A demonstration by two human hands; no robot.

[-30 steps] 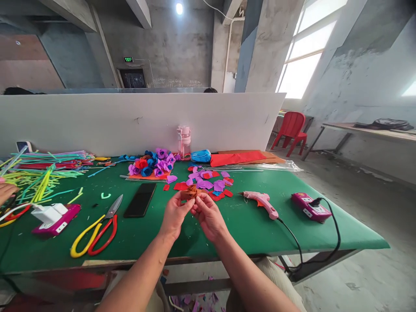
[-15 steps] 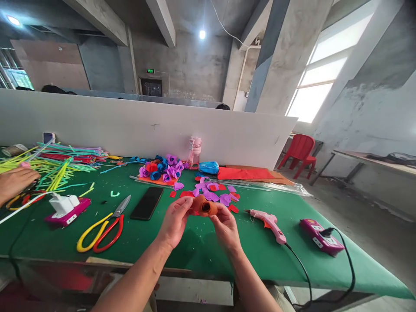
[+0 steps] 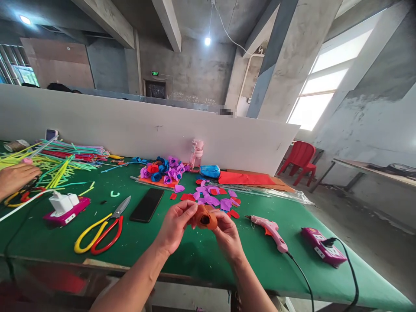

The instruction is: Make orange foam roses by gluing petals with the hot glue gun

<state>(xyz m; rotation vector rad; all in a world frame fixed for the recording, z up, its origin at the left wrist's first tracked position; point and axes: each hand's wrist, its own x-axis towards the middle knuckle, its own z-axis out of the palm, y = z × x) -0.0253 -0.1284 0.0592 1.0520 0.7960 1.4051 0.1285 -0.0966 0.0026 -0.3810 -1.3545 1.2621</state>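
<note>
Between my two hands is an orange-brown paper flower (image 3: 206,218), rolled around a dark hollow centre. My left hand (image 3: 175,225) pinches its left side with thumb and fingers. On the other side, my right hand (image 3: 228,234) grips the edge, fingers closed. Just beyond lie loose purple petals (image 3: 211,200) and red petals (image 3: 187,197) on the green table. A pink hot glue gun (image 3: 269,232) rests to the right of my right hand. Left of my hands are a black phone (image 3: 147,205) and scissors (image 3: 103,227) with yellow and red handles.
Finished flowers (image 3: 165,170) in purple, blue and red form a pile. A pink bottle (image 3: 196,155) stands by the white partition (image 3: 130,125). Purple power strips (image 3: 323,247) sit at both sides. At far left, another person's hand (image 3: 19,177) is near pipe cleaners (image 3: 68,167).
The flower has tilted slightly, so its dark centre faces me more. Both hands keep their hold on it, and the camera view has shifted a little.
</note>
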